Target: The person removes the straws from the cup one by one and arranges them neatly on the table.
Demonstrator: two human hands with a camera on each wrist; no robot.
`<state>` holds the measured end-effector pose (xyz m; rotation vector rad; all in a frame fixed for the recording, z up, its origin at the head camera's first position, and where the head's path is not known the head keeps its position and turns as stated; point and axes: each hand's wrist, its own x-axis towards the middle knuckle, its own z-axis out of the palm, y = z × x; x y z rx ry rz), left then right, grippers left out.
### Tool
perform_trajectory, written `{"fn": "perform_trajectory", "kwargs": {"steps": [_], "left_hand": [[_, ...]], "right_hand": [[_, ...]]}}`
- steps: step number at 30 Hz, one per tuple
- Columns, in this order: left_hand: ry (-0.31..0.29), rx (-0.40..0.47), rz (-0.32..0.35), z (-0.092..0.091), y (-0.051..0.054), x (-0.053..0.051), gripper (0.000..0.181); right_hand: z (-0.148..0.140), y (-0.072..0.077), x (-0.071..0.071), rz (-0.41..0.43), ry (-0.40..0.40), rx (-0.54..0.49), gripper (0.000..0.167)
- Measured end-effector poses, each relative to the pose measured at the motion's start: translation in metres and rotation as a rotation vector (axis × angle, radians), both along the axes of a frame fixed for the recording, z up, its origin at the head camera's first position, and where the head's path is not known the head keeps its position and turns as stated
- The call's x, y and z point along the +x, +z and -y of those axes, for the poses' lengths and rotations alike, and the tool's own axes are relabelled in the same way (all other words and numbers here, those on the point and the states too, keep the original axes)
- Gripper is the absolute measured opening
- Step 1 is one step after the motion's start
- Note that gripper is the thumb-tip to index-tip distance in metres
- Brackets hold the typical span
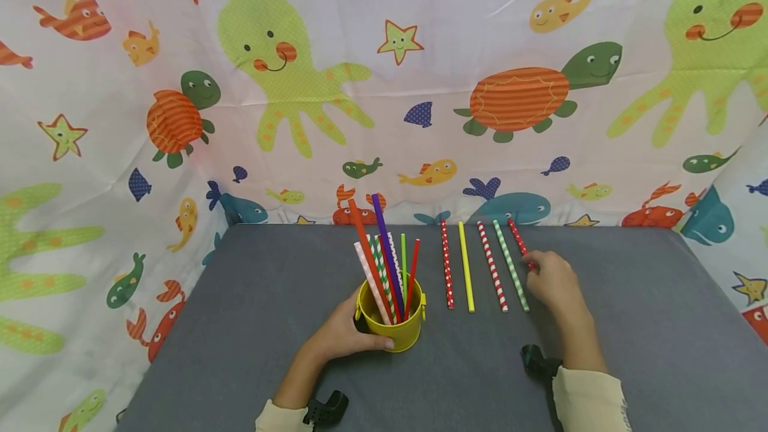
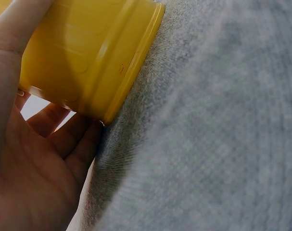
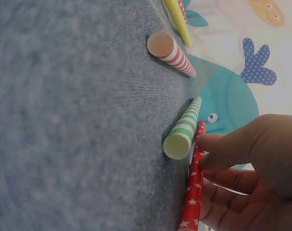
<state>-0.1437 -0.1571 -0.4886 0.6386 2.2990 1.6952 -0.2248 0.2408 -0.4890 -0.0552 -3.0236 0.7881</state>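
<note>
Red starred straw pinched by right hand, grey cloth reaching rightward to its edge; left hand grips yellow bucket.

yellow bucket; white-starred red straw; green-white striped straw; grey tabletop.

From farther back, the head view looks forward and down, sharing the table with close wrist views.
</note>
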Motion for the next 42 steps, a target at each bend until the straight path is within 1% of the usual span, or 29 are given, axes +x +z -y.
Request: {"fn": "perform_trajectory", "kwargs": {"steps": [9, 14, 15, 18, 22, 26, 32, 35, 40, 42], "left_hand": [[0.002, 0.001, 0.007, 0.001, 0.001, 0.001, 0.099], [0.001, -0.004, 0.006, 0.001, 0.001, 0.000, 0.099], [0.002, -0.004, 0.004, 0.001, 0.001, 0.000, 0.099], [0.004, -0.016, -0.004, 0.003, -0.013, -0.006, 0.100], [0.009, -0.036, -0.011, 0.007, -0.034, -0.012, 0.100], [0.009, -0.037, -0.018, 0.007, -0.035, -0.012, 0.098], [0.010, -0.033, -0.016, 0.007, -0.034, -0.012, 0.101], [0.006, -0.032, -0.026, 0.007, -0.034, -0.012, 0.102], [-0.005, -0.017, -0.050, 0.006, -0.035, -0.013, 0.099], [-0.016, 0.001, -0.059, 0.005, -0.034, -0.014, 0.098]], "right_hand": [[-0.002, 0.001, 0.002, -0.043, 0.024, -0.025, 0.031], [0.001, 0.010, 0.006, -0.122, 0.045, -0.033, 0.030], [0.003, 0.013, 0.008, -0.142, 0.053, -0.038, 0.030], [0.015, 0.028, 0.013, -0.184, 0.089, -0.050, 0.032], [0.039, 0.054, 0.023, -0.238, 0.152, -0.076, 0.032], [0.065, 0.076, 0.034, -0.293, 0.221, -0.083, 0.029], [0.100, 0.098, 0.048, -0.352, 0.319, -0.071, 0.025], [0.117, 0.107, 0.053, -0.428, 0.384, -0.054, 0.023], [0.144, 0.117, 0.057, -0.614, 0.519, -0.012, 0.020], [0.154, 0.120, 0.057, -0.648, 0.567, -0.001, 0.020]]}}
